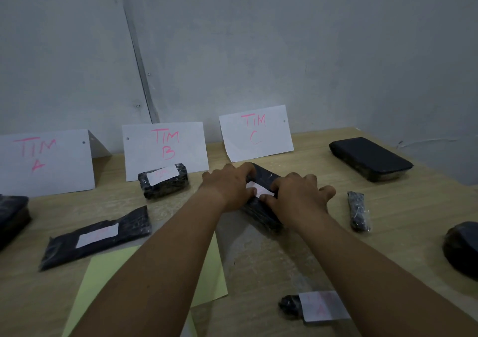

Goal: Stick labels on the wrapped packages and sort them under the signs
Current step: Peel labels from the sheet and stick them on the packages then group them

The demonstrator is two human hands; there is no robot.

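Package [261, 219], in black wrap, lies on the surface [388, 233] just in front of the C sign [256, 132]. It sits at an angle, with its far end close under the sign's lower edge. A white label [258, 190] is on its top face, half hidden by both hands.

Left grip [227, 186]: fingers bent over the package's far edge, holding it steady.
Right grip [297, 194]: fingers spread and fairly flat, thumb and forefinger pressing the label, wrapped round nothing.

Judged step: rubbing the label down, with the package roughly in its place.

Risks from here:
- The wrap is creased and shiny. Pressing only the middle may leave a corner of the label bridging a crease, and it could lift.
- The label's letter cannot be read. If it is not C, the package is under the wrong sign.
- A sideways push while pressing could slide the package into the C sign, which is only light paper and may shift or tip.
- Well in front of the C sign, near the surface's edge, a small bundle [289, 307] carries an A label [323, 305] and is unsorted. It is easy to forget.
- Right of the C sign are a flat box [370, 158], a thin bundle [358, 211] and a rounded bundle [463, 248]. None shows a label, so any could be skipped.
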